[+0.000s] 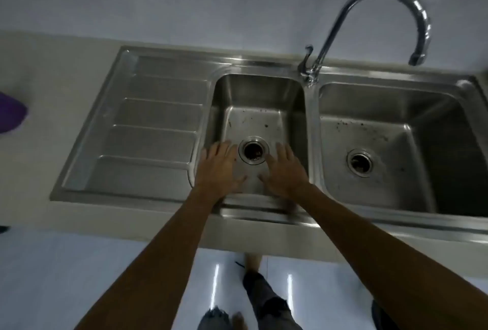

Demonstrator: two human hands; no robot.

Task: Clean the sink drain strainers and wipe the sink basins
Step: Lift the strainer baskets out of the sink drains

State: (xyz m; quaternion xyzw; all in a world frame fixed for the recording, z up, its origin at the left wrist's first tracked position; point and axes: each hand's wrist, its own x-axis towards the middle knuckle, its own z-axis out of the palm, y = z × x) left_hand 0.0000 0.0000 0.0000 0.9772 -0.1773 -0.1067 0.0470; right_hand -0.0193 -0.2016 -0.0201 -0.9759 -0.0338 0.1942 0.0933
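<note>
Left hand: palm down over the left basin, fingers spread apart, nothing held, just left of the drain.
Right hand: palm down too, fingers splayed, empty, just right of the same drain.
Left strainer: sits in its drain hole at basin floor centre, right btwn the two hands; dark gunk inside.
Contact: can't tell if the hands touch the basin floor or hover.
Left basin dirt: dark specks scattered on the floor behind the drain.
Right basin: well apart from both hands, specks along its back-left floor.
Right strainer: seated in its drain, debris inside, no hand near it.
Faucet: chrome gooseneck, base on the divider btwn basins, spout curving over the right one.
Drainboard: ribbed steel, left of the basins, bare.
Purple object: on the counter at far left edge, blurred, can't ID.
</note>
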